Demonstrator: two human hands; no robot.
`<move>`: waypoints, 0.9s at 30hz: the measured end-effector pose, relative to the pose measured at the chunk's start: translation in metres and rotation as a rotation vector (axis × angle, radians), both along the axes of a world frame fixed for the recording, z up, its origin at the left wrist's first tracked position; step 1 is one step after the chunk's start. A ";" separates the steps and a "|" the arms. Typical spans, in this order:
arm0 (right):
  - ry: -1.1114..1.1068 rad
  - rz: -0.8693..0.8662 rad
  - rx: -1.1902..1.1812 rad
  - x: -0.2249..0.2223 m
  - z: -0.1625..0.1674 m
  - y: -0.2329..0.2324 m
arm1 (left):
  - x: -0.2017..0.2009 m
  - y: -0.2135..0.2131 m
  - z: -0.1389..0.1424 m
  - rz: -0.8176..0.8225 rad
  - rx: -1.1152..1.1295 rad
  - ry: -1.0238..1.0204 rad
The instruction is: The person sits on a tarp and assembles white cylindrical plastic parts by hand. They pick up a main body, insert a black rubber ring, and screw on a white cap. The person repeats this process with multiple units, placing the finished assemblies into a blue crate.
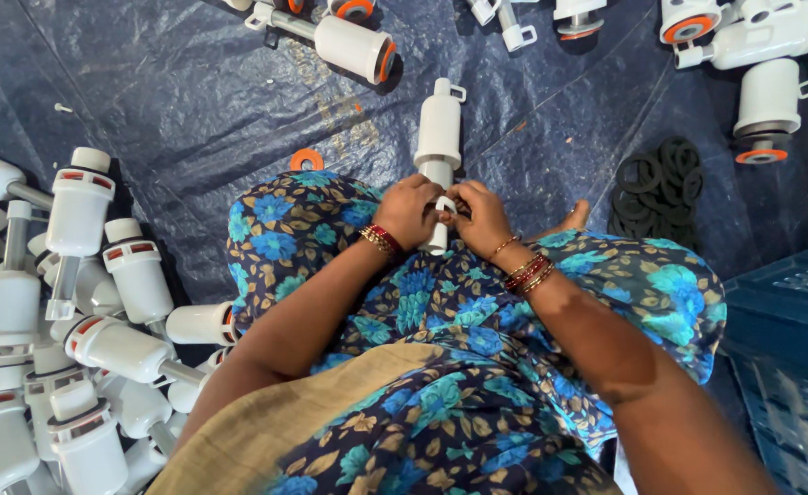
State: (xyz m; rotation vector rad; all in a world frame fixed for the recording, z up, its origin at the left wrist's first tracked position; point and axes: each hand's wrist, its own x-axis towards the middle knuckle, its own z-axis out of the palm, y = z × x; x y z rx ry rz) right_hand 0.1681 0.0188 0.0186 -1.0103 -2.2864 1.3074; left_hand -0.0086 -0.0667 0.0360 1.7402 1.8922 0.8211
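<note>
A white plastic pump-like part lies lengthwise in front of my knees, its thick barrel pointing away from me. My left hand grips its narrow stem from the left. My right hand closes on the same stem from the right, fingers pinching a small white piece at the stem. Both wrists wear bangles. My lap is covered by blue floral cloth. An orange ring lies on the tarp just left of the part.
A heap of similar white parts with red bands lies at my left. More white parts sit at the far right and top. A pile of black rubber rings lies right of my hands. A blue crate stands at right, on the blue tarp.
</note>
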 end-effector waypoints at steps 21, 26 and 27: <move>0.561 -0.105 -0.401 0.002 0.047 0.028 | -0.009 0.020 0.014 -0.049 0.092 -1.291; 0.492 -0.141 -0.435 -0.003 0.033 0.024 | -0.010 0.016 0.014 -0.005 0.068 -1.365; 0.518 -0.131 -0.412 -0.002 0.032 0.024 | -0.009 0.016 0.015 -0.023 0.081 -1.344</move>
